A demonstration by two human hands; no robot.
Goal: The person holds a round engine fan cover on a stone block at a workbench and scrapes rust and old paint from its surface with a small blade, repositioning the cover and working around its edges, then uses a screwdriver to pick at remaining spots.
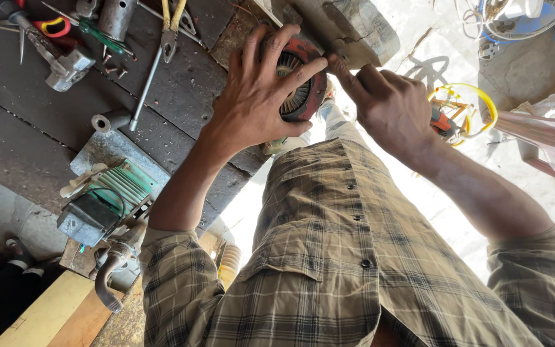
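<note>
Two hands on job. My left hand (261, 96) spread over red motor winding (300, 80), clamped against dark bench (181, 96) edge, far centre. My right hand (380, 103) pinches at rim, just right; what it pinches, cannot tell. Best: press firm, pick gently, no slipping. Pliers (171, 29) far left.

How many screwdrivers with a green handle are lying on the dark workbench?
1. The green-handled screwdriver lies at the top left of the workbench, beside the pliers. Others may be hidden out of view.
</note>
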